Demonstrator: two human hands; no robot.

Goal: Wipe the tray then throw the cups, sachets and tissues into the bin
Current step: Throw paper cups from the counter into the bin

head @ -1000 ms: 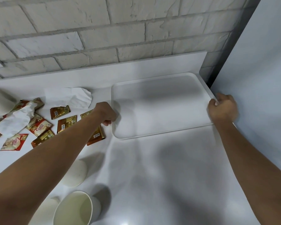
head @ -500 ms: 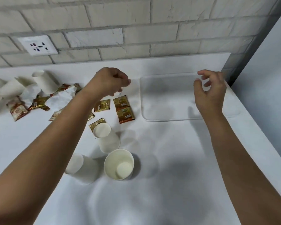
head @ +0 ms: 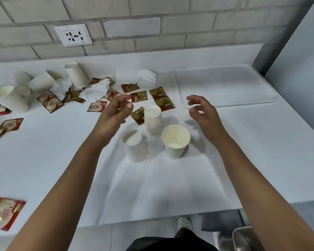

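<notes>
Three white paper cups (head: 153, 122) are clustered mid-counter, just below and between both grips. The left hand (head: 116, 110) and right hand (head: 200, 110) are held loosely curled, empty. The upright cup (head: 176, 141) is nearer the right; the white rectangular plastic tray (head: 225, 86) is set at the counter's far right corner.

Head view, steeply down over counter (head: 170, 187)

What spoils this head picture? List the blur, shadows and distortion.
Head view: wide-angle bending curves the counter edge and wall lines; soft shadows fan toward the camera from the three near cups; the sachets at lower left are smeared; the white tray barely stands out from the counter; both hands, left and right, look slightly soft.
</notes>
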